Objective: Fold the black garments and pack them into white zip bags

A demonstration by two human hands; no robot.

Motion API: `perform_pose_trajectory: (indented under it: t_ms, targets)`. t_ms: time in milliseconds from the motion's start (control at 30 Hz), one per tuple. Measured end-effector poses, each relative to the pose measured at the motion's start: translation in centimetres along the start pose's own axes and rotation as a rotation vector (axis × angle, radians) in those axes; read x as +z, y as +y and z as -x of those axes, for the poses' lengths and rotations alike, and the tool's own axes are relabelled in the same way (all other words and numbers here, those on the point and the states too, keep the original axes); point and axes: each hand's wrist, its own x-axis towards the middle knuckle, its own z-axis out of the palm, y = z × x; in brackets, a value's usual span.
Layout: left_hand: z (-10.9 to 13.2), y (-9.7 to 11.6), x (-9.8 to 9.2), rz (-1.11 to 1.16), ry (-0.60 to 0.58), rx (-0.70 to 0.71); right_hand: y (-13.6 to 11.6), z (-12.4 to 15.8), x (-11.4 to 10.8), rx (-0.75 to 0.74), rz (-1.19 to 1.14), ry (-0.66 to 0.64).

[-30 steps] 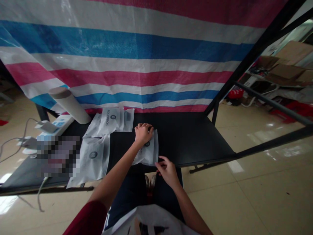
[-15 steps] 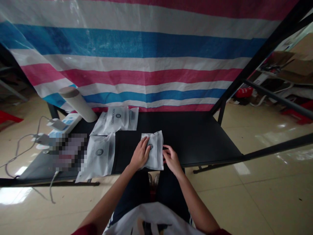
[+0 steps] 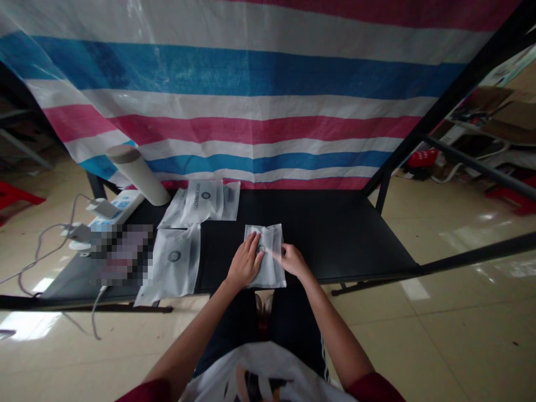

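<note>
Left hand: fingers extended, unclenched, bag beneath them. Right hand: bag's edge at fingers; cannot tell if grasping.

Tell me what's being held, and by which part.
The left grip lies flat on the left side of the frosted bag; the right grip is at its right edge, but whether it pinches there cannot be told.
</note>
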Motion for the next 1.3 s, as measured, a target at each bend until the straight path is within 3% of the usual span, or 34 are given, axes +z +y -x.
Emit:
perform_pose_trajectory:
  t_ms: [100,167,267,400,500,600,767,967,1133,1300]
  targets:
    - [-0.1,0.2,0.0,-0.020,-0.026,0.006,-1.0,-0.9,0.1,0.018,0.128,0.012]
    - [-0.1,0.2,0.1,-0.035,-0.027,-0.009,-1.1,-1.4,0.2,0.005,0.096,0.003]
    - [-0.1,0.3,0.2,-0.068,-0.035,-0.029,-0.2,-1.4,-0.6,0.030,-0.094,0.061]
    - [-0.3,0.8,0.1,-0.126,-0.110,-0.066,2.1,0.1,-3.7,0.229,-0.383,0.244]
    - [-0.7,1.3,-0.1,-0.170,-0.159,-0.105,3.2,1.7,-6.4,0.302,-0.610,0.181]
    - [-1.3,1.9,0.1,-0.198,-0.166,-0.130,2.9,2.5,-7.7,0.292,-0.824,0.137]
    - [-2.0,2.1,0.4,-0.114,-0.105,-0.151,1.4,1.7,-5.9,0.247,-0.836,0.161]
    - [-0.8,0.7,-0.9,0.199,0.087,-0.225,0.8,1.1,-3.1,0.233,-0.789,0.203]
    - [0.8,-0.2,-1.3,0.377,0.057,-0.241,0.3,1.4,-2.8,0.211,-0.781,0.200]
    - [0.7,-0.4,-1.4,0.498,0.068,-0.265,0.0,1.7,-3.3,0.189,-0.746,0.208]
